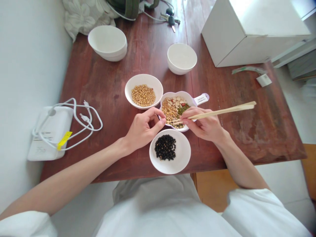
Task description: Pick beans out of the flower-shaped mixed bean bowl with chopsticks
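My left hand (145,128) is closed, its thumb and forefinger pinched at the left rim of a white, lobed bowl with a lilac edge and handle (201,99). In that bowl lie soybeans (169,110), pale split nut halves (177,101) and green mung beans (184,109). My right hand (203,125) grips a pair of wooden chopsticks (229,109), their tips down among the beans at the bowl's near side. A white bowl of soybeans (143,95) stands just to the upper left. Nearest my body is a white bowl of black beans (165,147).
Two more white bowls (107,42) (182,58) stand farther back. A white power bank with cables (50,135) lies at the left by the wall. Keys (171,20) and a dark bag (130,8) are at the back. A large white box (247,36) occupies the back right.
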Motion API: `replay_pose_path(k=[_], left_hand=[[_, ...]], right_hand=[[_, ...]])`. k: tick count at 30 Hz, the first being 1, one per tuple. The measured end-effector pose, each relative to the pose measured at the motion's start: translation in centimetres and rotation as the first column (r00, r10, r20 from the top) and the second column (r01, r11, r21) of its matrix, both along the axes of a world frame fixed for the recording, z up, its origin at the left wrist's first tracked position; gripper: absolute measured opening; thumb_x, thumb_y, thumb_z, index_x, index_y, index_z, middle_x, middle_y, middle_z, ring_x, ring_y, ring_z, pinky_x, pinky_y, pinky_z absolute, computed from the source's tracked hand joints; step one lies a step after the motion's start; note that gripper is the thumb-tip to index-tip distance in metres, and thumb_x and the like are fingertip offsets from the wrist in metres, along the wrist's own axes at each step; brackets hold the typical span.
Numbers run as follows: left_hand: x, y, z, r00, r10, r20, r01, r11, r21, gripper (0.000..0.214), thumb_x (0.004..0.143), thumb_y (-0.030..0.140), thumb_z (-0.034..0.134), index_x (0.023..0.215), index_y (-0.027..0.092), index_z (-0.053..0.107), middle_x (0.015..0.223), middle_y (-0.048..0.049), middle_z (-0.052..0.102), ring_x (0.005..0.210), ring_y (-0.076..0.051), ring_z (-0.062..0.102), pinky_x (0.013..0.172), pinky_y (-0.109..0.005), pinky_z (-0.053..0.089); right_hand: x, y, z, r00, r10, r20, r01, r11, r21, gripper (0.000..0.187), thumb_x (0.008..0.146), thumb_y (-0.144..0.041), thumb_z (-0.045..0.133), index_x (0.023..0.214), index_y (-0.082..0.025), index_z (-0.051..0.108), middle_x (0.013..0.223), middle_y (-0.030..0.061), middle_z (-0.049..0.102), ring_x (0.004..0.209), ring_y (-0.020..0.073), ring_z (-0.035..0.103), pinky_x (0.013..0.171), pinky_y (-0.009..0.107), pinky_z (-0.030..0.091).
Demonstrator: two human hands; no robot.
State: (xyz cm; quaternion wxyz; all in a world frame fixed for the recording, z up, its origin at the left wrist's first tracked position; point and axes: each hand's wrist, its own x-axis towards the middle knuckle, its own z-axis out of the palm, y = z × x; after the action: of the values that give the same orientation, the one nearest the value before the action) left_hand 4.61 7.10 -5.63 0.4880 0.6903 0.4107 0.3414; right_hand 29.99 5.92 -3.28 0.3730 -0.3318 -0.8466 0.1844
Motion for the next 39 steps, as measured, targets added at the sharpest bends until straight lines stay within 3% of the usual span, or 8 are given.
replay_pose_path(k=[10,18,26,30,35,39], left_hand=[[-0.01,0.01,0.06,1.000,-0.020,0.012,0.020,1.000,0.002,0.018,0.096,0.033,0.068,0.101,0.015,0.066,0.066,0.0028,0.066,0.052,-0.006,0.050,0.050,-0.017,0.037],[0.09,0.09,0.23,0.998,-0.039,0.040,0.039,0.999,0.003,0.018,0.094,0.032,0.070,0.098,0.015,0.066,0.063,0.0036,0.064,0.050,-0.005,0.048,0.048,-0.017,0.035],[0.16,0.15,0.47,0.992,-0.080,0.099,0.080,0.997,-0.002,0.018,0.092,0.031,0.071,0.096,0.014,0.066,0.062,0.0036,0.062,0.049,-0.005,0.048,0.047,-0.018,0.034],[0.09,0.21,0.31,0.991,-0.083,0.102,0.084,0.996,-0.005,0.018,0.092,0.032,0.071,0.089,0.015,0.067,0.058,0.0033,0.059,0.047,-0.005,0.045,0.045,-0.018,0.031],[0.08,0.39,-0.04,0.990,-0.067,0.121,0.072,0.997,-0.037,0.023,0.092,0.034,0.071,0.083,0.014,0.066,0.060,0.0009,0.060,0.049,-0.007,0.049,0.045,-0.020,0.032],[0.03,0.48,-0.17,0.989,-0.067,0.134,0.072,0.997,-0.032,0.023,0.091,0.034,0.072,0.081,0.014,0.066,0.060,0.0009,0.060,0.048,-0.007,0.050,0.045,-0.020,0.032]], right_hand=[[-0.02,0.10,-0.21,0.999,-0.053,0.003,0.053,0.998,-0.028,0.010,0.096,-0.014,0.064,0.104,-0.020,0.066,0.093,0.0038,0.075,0.085,0.0139,0.072,0.077,0.026,0.058],[-0.08,0.10,0.17,0.992,-0.121,0.039,0.123,0.991,-0.049,0.007,0.097,-0.019,0.063,0.096,-0.018,0.070,0.091,0.0029,0.076,0.076,0.0119,0.073,0.070,0.023,0.056],[-0.16,0.35,-0.53,0.981,-0.159,-0.112,0.141,0.978,-0.151,0.012,0.098,-0.022,0.063,0.091,-0.016,0.071,0.083,0.0017,0.076,0.063,0.0105,0.074,0.053,0.016,0.055],[-0.08,0.40,-0.73,0.977,-0.149,-0.150,0.116,0.972,-0.204,0.013,0.098,-0.023,0.063,0.091,-0.015,0.071,0.084,0.0020,0.076,0.064,0.0107,0.075,0.055,0.015,0.058],[0.10,0.46,-0.73,0.982,-0.115,-0.152,0.094,0.985,-0.143,0.013,0.098,-0.023,0.064,0.090,-0.015,0.071,0.085,0.0022,0.076,0.066,0.0100,0.074,0.058,0.016,0.059],[0.50,0.39,-0.73,0.960,-0.143,-0.241,0.100,0.978,-0.183,0.009,0.097,-0.021,0.066,0.094,-0.018,0.073,0.086,0.0021,0.076,0.066,0.0119,0.074,0.056,0.019,0.062]])
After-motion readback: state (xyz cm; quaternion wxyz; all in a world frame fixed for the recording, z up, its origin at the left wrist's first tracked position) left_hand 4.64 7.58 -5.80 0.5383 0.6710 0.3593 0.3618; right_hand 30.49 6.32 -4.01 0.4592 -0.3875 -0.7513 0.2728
